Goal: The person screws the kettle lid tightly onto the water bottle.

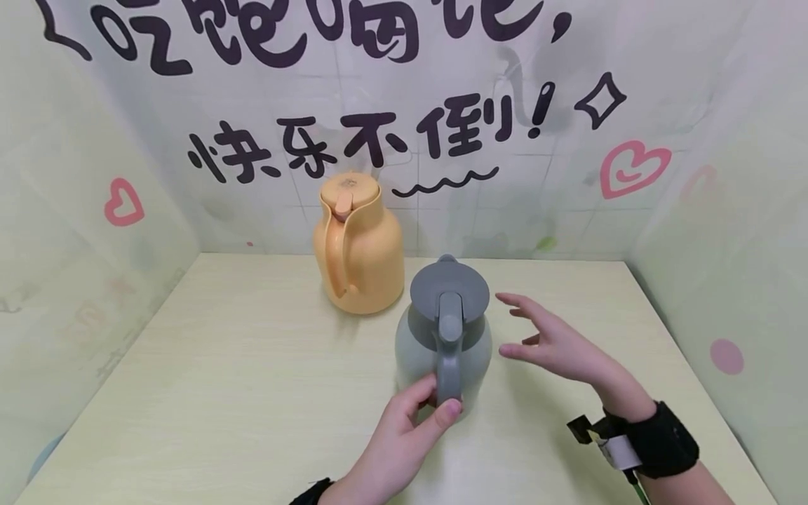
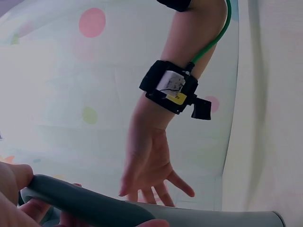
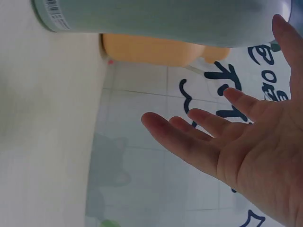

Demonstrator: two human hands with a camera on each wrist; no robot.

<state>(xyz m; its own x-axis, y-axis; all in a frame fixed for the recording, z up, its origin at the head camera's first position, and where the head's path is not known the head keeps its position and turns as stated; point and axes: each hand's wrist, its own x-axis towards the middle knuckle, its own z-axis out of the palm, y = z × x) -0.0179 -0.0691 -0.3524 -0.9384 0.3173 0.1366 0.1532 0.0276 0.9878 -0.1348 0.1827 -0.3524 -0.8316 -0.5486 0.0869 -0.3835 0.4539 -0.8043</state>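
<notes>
A grey-green thermos jug [image 1: 413, 351] with a dark grey lid [image 1: 435, 280] stands upright on the table, its handle turned toward me. My left hand [image 1: 394, 438] grips the lower part of that handle [image 1: 449, 368]; in the left wrist view its fingers curl around the handle [image 2: 90, 203]. To the right of the jug, my right hand [image 1: 558, 344] is held in the air with spread fingers and thumb. The right wrist view shows this hand [image 3: 251, 146] holding nothing, close beside the jug's body [image 3: 156, 19].
An orange thermos jug [image 1: 379, 259] stands behind and to the left of the grey-green one, near the back wall. The pale wooden table [image 1: 221, 365] is enclosed by printed sheets at the back [image 1: 252, 217] and both sides.
</notes>
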